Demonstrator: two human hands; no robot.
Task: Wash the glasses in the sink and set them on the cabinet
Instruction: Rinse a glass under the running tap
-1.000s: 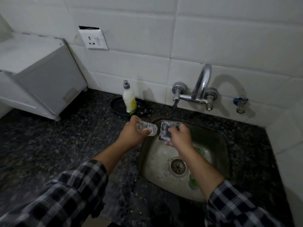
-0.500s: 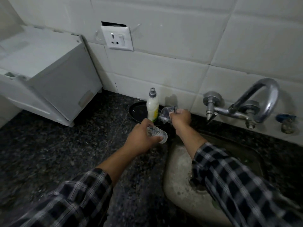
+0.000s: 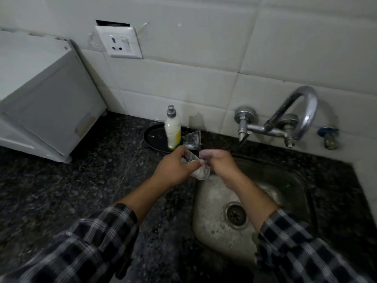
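Note:
My left hand (image 3: 173,170) grips a clear glass (image 3: 199,169), which lies tilted on its side over the left rim of the steel sink (image 3: 214,203). My right hand (image 3: 221,165) hovers right beside that glass with loosely curled, blurred fingers and holds nothing that I can make out. A second clear glass (image 3: 192,139) stands on the dark granite counter (image 3: 61,190) behind my hands, just right of the soap bottle (image 3: 172,131). No water runs from the tap (image 3: 304,113).
The soap bottle stands on a black dish (image 3: 154,137) against the tiled wall. A white cabinet-like box (image 3: 47,103) sits on the counter at the far left. A wall socket (image 3: 119,41) is above the counter. The sink drain (image 3: 235,214) is uncovered.
My right hand has let go of the second glass, leaving it beside the soap bottle, and has pulled back next to the glass in my left hand. The view has shifted left.

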